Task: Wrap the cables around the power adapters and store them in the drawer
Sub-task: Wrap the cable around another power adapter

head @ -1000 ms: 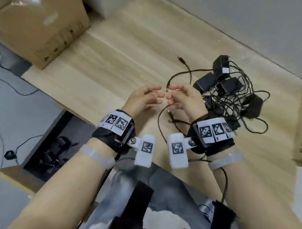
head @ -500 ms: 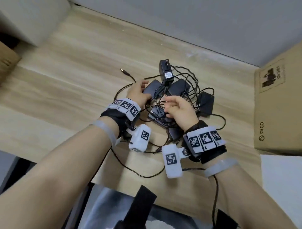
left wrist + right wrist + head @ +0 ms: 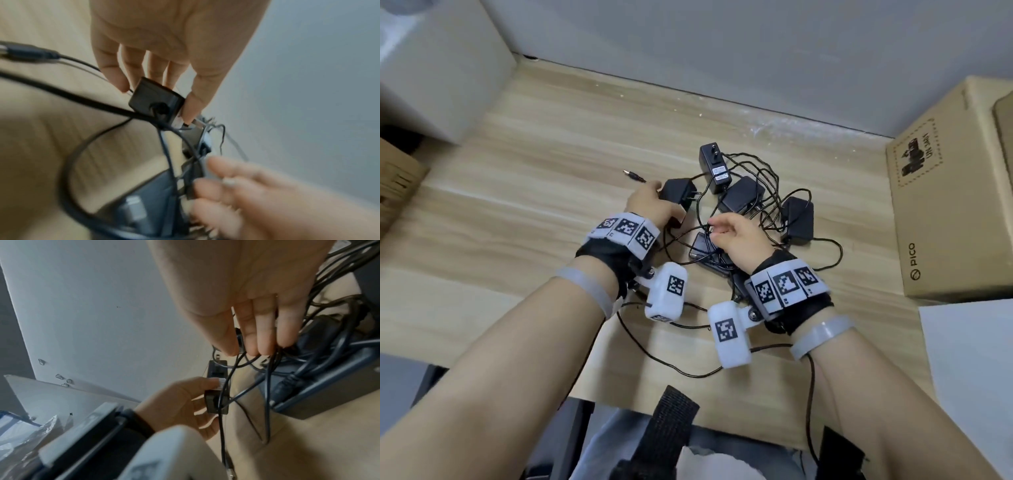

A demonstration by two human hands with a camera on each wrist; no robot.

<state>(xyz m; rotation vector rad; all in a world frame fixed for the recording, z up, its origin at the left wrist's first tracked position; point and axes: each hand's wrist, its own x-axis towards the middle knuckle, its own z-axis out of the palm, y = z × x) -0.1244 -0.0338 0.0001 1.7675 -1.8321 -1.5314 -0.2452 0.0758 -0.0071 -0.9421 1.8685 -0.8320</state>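
A small black adapter [image 3: 156,104], at the left edge of the tangled pile on the wooden surface [image 3: 517,171], is gripped by the left hand [image 3: 164,53]. Thin cables [image 3: 246,363] are pinched by the right hand [image 3: 252,308]. The brick is judged light and rigid (cords limp, snag-prone), best held by its body.

My head view is evenly lit by soft, diffuse light, with faint shadows under my forearms on the tabletop [image 3: 517,171] and a slight glare streak near the wall. The edges bow from the wide lens. My left wrist view smears with motion blur across its lower half; the right wrist view is soft up close.
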